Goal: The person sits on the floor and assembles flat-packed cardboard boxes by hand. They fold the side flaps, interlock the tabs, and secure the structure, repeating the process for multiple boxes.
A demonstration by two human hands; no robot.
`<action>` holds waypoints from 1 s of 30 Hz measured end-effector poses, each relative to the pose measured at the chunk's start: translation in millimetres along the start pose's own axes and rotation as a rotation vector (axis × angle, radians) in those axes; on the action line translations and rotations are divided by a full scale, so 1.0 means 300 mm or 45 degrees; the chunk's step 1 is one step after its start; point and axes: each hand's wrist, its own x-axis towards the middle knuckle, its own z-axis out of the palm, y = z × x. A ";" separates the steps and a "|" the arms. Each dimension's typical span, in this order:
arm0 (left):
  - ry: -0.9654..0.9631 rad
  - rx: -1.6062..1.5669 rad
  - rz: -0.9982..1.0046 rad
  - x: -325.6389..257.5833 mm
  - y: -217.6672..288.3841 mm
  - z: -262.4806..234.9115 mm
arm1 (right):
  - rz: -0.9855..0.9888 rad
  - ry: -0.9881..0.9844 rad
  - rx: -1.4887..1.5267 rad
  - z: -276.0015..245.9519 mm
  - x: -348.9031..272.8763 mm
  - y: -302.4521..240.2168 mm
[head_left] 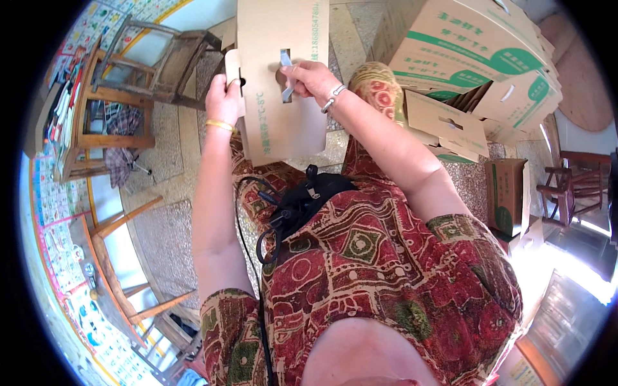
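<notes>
A brown cardboard box (283,132) with green print stands in front of me, above my lap. My left hand (223,100) is closed on its left edge, by a side flap with a dark round hole. In the box's panel is a cut-out slot, and a light grey plastic handle (286,76) sits along it. My right hand (311,80) is closed on this handle, with thumb and fingers pressed at its middle. Whether the handle's ends are tucked into the slot is hard to make out. The box's far end runs out of view at the top.
Stacked cardboard boxes (463,45) fill the upper right, with another flat-topped box (447,122) below them and a smaller one (507,196) farther right. A wooden chair (158,67) and a wooden shelf (116,138) stand left. A wooden stool (109,264) lies lower left.
</notes>
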 end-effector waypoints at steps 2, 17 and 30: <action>-0.008 -0.157 0.030 -0.021 0.036 -0.028 | -0.048 -0.116 0.005 -0.002 -0.024 -0.008; -0.281 0.391 0.604 0.000 0.507 -0.267 | -0.340 -0.270 0.666 0.155 -0.307 -0.035; -0.340 0.051 0.586 -0.039 0.521 -0.189 | -0.277 -0.160 0.752 0.080 -0.356 -0.011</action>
